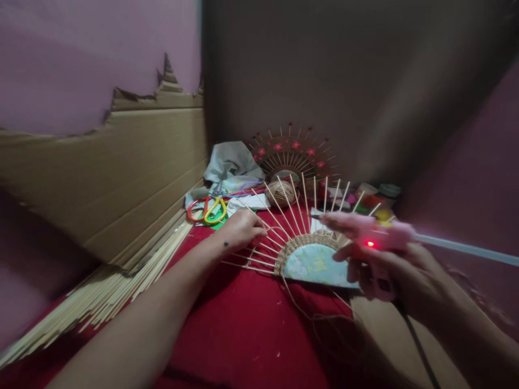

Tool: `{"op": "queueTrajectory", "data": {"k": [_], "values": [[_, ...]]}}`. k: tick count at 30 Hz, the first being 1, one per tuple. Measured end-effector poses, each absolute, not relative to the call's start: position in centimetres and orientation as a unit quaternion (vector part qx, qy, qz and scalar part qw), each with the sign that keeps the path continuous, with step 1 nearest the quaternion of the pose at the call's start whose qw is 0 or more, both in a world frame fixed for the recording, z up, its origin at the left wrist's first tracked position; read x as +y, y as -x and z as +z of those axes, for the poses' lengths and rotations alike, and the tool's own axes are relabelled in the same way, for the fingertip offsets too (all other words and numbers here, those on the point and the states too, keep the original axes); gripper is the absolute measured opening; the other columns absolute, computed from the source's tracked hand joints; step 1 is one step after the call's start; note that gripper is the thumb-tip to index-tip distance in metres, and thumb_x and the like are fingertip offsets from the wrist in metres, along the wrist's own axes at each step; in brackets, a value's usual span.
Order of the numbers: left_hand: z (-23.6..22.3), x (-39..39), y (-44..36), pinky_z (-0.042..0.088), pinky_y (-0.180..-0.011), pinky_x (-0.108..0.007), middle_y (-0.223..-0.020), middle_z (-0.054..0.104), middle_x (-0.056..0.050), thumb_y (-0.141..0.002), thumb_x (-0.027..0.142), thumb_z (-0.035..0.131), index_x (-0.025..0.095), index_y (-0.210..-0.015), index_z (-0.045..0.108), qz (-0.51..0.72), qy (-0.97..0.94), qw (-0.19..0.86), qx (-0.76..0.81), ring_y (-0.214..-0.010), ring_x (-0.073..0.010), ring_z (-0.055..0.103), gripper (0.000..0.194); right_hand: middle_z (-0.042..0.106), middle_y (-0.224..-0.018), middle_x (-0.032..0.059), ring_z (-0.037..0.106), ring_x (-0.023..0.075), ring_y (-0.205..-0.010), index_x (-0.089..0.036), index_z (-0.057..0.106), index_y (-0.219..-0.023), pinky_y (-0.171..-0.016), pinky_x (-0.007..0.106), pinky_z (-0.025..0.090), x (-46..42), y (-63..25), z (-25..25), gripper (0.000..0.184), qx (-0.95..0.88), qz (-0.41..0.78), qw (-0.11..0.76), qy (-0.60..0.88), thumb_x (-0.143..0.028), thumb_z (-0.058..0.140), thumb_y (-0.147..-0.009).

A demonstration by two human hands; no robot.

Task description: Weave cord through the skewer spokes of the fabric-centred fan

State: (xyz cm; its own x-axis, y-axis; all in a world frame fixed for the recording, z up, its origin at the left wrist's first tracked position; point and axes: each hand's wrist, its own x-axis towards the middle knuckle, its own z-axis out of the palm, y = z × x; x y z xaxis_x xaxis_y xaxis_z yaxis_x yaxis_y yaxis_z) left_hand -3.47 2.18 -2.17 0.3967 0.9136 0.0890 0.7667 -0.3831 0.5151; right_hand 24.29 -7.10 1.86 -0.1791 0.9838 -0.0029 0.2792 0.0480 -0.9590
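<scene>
A half-round craft piece (314,262) with a pale patterned face, a woven jute rim and fanned wooden sticks lies on the red cloth (251,329). My left hand (241,229) rests on its left sticks, fingers curled over them. My right hand (383,270) grips a pink hot glue gun (371,232) with a red light lit, its nozzle pointing left over the sticks and a clear glue stick (466,249) jutting out to the right. The gun's black cord (417,346) trails toward me.
A bundle of long bamboo skewers (101,292) lies at the left beside a cardboard sheet (121,167). At the back stand a finished flowered fan piece (292,154), a jute ball (280,193), scissors (206,209), cloth (233,162) and small pots (377,194).
</scene>
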Motion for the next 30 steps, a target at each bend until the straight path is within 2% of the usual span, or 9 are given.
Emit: {"op": "queueTrajectory", "data": {"k": [2,6,10,14,24,30], "values": [[-2.1,2.1,3.4,0.033,-0.057,-0.026,-0.057,0.061,-0.004,-0.072,0.028,0.053,0.014,-0.066,0.070,0.181,-0.809,0.194,0.524,-0.057,-0.0124,0.051,0.022,0.054,-0.052,0.0021,0.044,0.0105,-0.041,-0.017,0.066,-0.088,-0.038,0.025,0.030,-5.5,-21.9,1.7,0.030,-0.648,0.460,0.354,0.493,-0.042,0.052,-0.080],[-2.0,2.0,3.2,0.032,-0.058,-0.026,-0.058,0.062,-0.003,-0.072,0.028,0.055,0.015,-0.066,0.070,0.185,-0.808,0.187,0.527,-0.058,-0.0124,0.051,0.020,0.052,-0.052,0.0008,0.043,0.0098,-0.039,-0.018,0.065,-0.093,-0.038,0.025,0.029,-4.4,-19.6,0.5,0.031,-0.679,0.450,0.313,0.487,-0.042,0.049,-0.080],[-2.1,2.0,3.1,0.032,-0.059,-0.026,-0.057,0.062,-0.004,-0.073,0.029,0.057,0.016,-0.063,0.069,0.192,-0.812,0.176,0.522,-0.058,-0.0125,0.050,0.021,0.051,-0.050,0.0015,0.043,0.0108,-0.040,-0.018,0.063,-0.071,-0.040,0.026,0.032,-4.3,-19.5,-0.4,0.031,-0.682,0.425,0.297,0.516,-0.045,0.049,-0.079],[-2.3,2.1,3.1,0.031,-0.059,-0.027,-0.059,0.063,-0.004,-0.074,0.028,0.056,0.016,-0.064,0.070,0.196,-0.814,0.175,0.517,-0.057,-0.0126,0.049,0.021,0.050,-0.047,0.0025,0.044,0.0123,-0.042,-0.019,0.059,-0.060,-0.040,0.026,0.033,-4.3,-19.4,-0.6,0.032,-0.666,0.418,0.304,0.538,-0.046,0.052,-0.076],[-2.1,1.9,3.0,0.032,-0.060,-0.026,-0.058,0.064,-0.005,-0.074,0.028,0.056,0.015,-0.067,0.071,0.186,-0.810,0.170,0.530,-0.059,-0.0147,0.052,0.021,0.050,-0.051,0.0017,0.041,0.0107,-0.042,-0.019,0.057,-0.065,-0.038,0.024,0.030,-4.3,-18.6,-0.7,0.026,-0.653,0.441,0.320,0.525,-0.044,0.056,-0.072],[-2.1,1.9,2.9,0.033,-0.060,-0.026,-0.059,0.064,-0.005,-0.074,0.029,0.056,0.015,-0.069,0.072,0.185,-0.808,0.164,0.535,-0.061,-0.0155,0.053,0.022,0.049,-0.048,0.0017,0.042,0.0109,-0.041,-0.020,0.054,-0.059,-0.037,0.025,0.030,-4.3,-18.6,-1.0,0.027,-0.631,0.452,0.327,0.539,-0.042,0.058,-0.072]]}}
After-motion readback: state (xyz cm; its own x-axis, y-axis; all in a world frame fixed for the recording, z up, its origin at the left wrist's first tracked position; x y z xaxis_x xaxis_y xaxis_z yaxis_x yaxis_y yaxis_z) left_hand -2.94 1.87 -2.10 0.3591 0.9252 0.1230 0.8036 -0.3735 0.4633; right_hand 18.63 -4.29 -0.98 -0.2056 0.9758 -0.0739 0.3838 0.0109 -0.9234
